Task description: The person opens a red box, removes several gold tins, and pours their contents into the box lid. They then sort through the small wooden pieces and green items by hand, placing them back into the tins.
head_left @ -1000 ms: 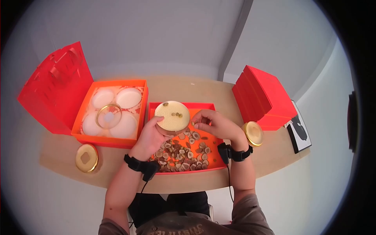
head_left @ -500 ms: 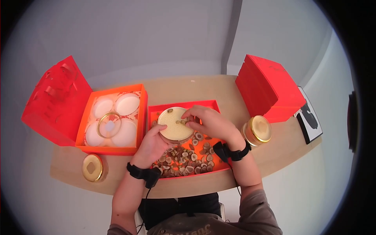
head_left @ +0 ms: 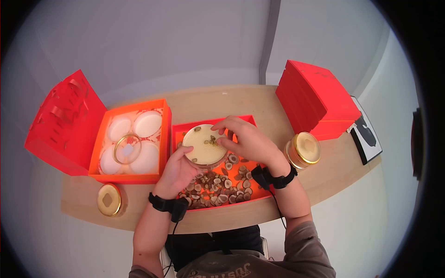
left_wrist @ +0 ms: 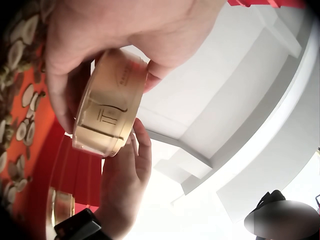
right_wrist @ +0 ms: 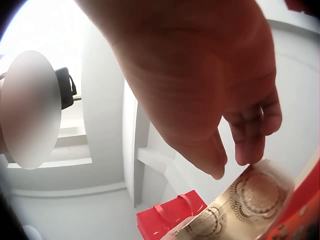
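Note:
My left hand (head_left: 178,172) grips a low round clear jar (left_wrist: 110,102) with a gold label, thumb over its rim. The jar's cream, dotted top face (head_left: 199,146) is turned up and carries small brownish dried pieces (head_left: 212,140), with single ones near the rim. Close over this face is my right hand (head_left: 243,139), fingers bent and thumb apart from them, with nothing seen between. Beneath both hands lies an orange-red tray (head_left: 214,208) strewn with dried slices (head_left: 208,190) and small greenish-brown bits.
An orange box (head_left: 130,179) with round white wells holds a gold ring lid (head_left: 127,148) on the left, beside a red bag (head_left: 65,125). Gold-lidded jars stand at left (head_left: 110,200) and right (head_left: 303,149). A red box (head_left: 317,102) and a framed picture (head_left: 366,132) are on the right.
My right hand has moved left from beside the jar, where it pinched a small piece, to over its top face. More pieces now show there, one near the lower rim.

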Demonstrator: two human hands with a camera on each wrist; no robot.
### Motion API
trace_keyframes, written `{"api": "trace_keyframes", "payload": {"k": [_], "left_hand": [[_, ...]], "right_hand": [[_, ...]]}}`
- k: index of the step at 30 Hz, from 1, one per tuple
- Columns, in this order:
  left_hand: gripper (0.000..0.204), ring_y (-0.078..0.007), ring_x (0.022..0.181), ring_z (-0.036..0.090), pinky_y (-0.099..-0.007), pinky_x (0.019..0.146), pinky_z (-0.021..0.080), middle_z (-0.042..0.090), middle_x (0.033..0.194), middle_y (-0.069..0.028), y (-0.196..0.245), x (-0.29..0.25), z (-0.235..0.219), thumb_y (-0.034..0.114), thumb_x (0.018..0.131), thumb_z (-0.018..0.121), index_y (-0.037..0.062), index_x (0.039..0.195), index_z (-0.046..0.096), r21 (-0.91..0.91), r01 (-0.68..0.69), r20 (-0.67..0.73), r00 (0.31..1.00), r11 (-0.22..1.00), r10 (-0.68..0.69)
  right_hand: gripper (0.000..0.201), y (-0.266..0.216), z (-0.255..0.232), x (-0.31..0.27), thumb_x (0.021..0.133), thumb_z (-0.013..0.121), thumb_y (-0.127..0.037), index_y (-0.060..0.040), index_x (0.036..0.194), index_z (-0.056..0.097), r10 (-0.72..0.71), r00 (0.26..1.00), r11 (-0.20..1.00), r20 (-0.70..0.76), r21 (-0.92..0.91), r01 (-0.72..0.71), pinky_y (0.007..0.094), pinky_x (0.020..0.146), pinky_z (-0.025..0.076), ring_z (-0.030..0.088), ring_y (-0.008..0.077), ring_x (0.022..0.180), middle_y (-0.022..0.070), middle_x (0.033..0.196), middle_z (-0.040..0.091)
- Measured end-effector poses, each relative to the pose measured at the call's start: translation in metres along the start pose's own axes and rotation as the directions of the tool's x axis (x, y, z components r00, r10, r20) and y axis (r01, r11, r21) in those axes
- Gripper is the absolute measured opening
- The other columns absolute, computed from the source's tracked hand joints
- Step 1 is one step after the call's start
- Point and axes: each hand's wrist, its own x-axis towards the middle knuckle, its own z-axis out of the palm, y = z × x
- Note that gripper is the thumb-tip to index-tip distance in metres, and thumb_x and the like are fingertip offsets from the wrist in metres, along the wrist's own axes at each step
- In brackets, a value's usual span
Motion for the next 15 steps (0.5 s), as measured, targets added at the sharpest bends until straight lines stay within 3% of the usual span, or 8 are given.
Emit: {"api": "trace_keyframes", "payload": {"k": [4,7,9,10,12,15], "left_hand": [[0.046,-0.0326,0.13,0.059,-0.0515,0.103,0.053,0.057,0.141,-0.0176,0.001,-0.001,0.003,0.022,0.102,0.05,0.0013,0.143,0.044,-0.02,0.0,0.013,1.0,1.0,0.001],[0.046,-0.0325,0.131,0.058,-0.0517,0.105,0.052,0.057,0.142,-0.018,0.001,-0.002,0.005,0.022,0.103,0.05,-0.0005,0.142,0.044,-0.04,-0.02,0.034,0.999,0.999,0.021],[0.05,-0.0299,0.132,0.057,-0.049,0.108,0.048,0.057,0.145,-0.0164,0.001,-0.005,0.009,0.024,0.103,0.05,-0.0002,0.146,0.044,-0.001,-0.005,0.028,1.0,1.0,0.005],[0.05,-0.0299,0.132,0.057,-0.049,0.108,0.048,0.057,0.145,-0.0164,0.003,-0.007,0.011,0.024,0.103,0.05,-0.0002,0.146,0.044,0.002,-0.016,0.032,0.999,1.0,0.016],[0.051,-0.0295,0.133,0.056,-0.0494,0.109,0.048,0.056,0.145,-0.0165,0.005,-0.011,0.015,0.025,0.104,0.05,0.0002,0.147,0.043,0.079,0.016,0.078,0.997,0.997,-0.022],[0.05,-0.0299,0.134,0.056,-0.0494,0.11,0.048,0.055,0.146,-0.0164,0.002,-0.007,0.016,0.026,0.105,0.049,0.0011,0.148,0.043,0.1,0.035,0.071,0.997,0.994,-0.042]], "right_hand": [[0.032,0.006,-0.003,-0.001,0.097,0.07,-0.021,-0.0062,0.125,0.065,-0.022,0.994,1.0,-0.105,-0.018,0.02,0.0331,0.08,0.052,0.063,0.0202,0.091,0.0071,0.112,0.065],[0.041,0.014,-0.003,-0.005,0.103,0.064,-0.031,-0.0046,0.134,0.059,0.067,0.987,0.998,-0.149,0.026,-0.064,0.0331,0.082,0.052,0.062,0.0191,0.093,0.0094,0.113,0.066],[0.062,0.012,-0.003,-0.009,0.104,0.056,-0.047,-0.0036,0.147,0.046,0.416,0.909,0.896,0.023,0.163,-0.414,0.0314,0.081,0.054,0.066,0.0165,0.094,0.0129,0.112,0.068],[0.062,0.014,-0.002,-0.012,0.104,0.056,-0.047,-0.0036,0.147,0.046,0.407,0.913,0.901,0.02,0.159,-0.405,0.0314,0.081,0.054,0.066,0.0165,0.094,0.0129,0.112,0.068],[0.07,0.022,0.002,-0.019,0.104,0.053,-0.052,-0.0063,0.154,0.035,0.397,0.883,0.732,0.251,0.494,-0.47,0.0288,0.075,0.055,0.07,0.0159,0.085,0.0135,0.106,0.07],[0.069,0.037,0.01,-0.026,0.105,0.055,-0.047,-0.0067,0.156,0.032,0.272,0.913,0.657,0.304,0.635,-0.407,0.0267,0.07,0.054,0.071,0.0155,0.075,0.0106,0.1,0.071]]}}
